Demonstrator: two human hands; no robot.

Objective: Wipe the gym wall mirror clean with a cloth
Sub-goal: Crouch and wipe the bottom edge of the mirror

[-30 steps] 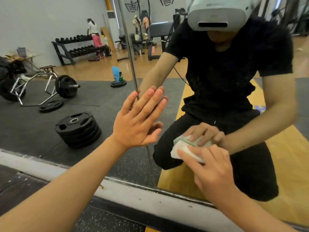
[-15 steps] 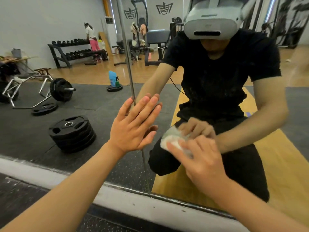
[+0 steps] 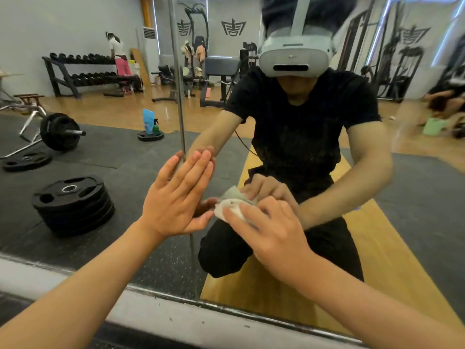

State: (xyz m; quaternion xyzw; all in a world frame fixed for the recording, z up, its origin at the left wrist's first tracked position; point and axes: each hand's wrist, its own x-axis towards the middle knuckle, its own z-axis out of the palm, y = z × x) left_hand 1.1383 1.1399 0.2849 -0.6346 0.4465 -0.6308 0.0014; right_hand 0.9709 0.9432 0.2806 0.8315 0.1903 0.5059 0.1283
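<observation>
**While pressed to the mirror [image 3: 415,197], a cloth [image 3: 230,209] is gripped**

Bunched white cloth sits against the mirror's lower middle, grasped under the right hand's [image 3: 271,233] curled fingers. Just beside it, the left hand [image 3: 176,200] lies flat on the mirror, holding nothing.

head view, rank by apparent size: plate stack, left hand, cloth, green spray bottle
1. plate stack and left hand: look alike; hand nearer, so unranked.
2. cloth, partly under right hand.
3. green spray bottle, reflected far off.
</observation>
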